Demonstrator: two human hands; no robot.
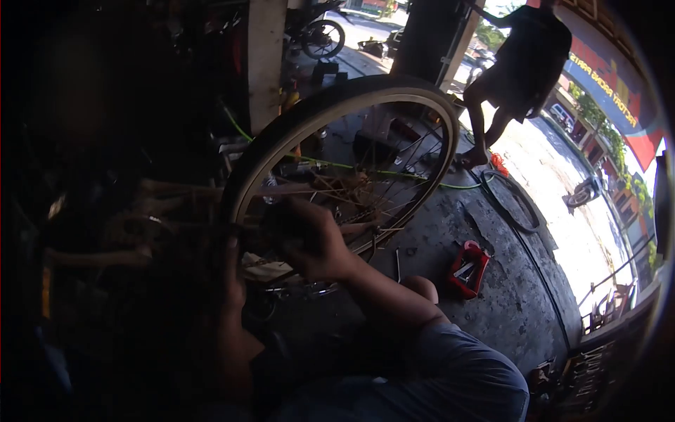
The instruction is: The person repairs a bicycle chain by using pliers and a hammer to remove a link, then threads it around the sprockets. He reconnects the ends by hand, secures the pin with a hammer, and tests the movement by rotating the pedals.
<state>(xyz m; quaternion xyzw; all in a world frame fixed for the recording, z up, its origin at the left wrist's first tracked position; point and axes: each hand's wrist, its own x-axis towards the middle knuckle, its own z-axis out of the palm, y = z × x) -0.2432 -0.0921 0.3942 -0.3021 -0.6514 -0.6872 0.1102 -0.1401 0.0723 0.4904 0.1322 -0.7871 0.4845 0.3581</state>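
A bicycle wheel point(344, 98) with a dark tyre and thin spokes stands tilted in front of me. Its lower left side is at my hands, and the rusty bicycle frame point(169, 188) lies in shadow to the left. My left hand point(235, 278) is at the tyre's lower left edge, its thumb against the tyre and the other fingers mostly lost in the dark. My right hand point(313, 239) is curled into a fist just inside the rim, beside the spokes. Whatever its fingers hold is hidden.
A red tray point(482, 267) with tools stands on the worn floor at right, and a slim metal tool point(397, 265) lies nearer. A loose tyre point(532, 226), a green hose point(450, 186) and a standing person point(527, 56) are farther off. Behind is a parked motorcycle point(323, 39).
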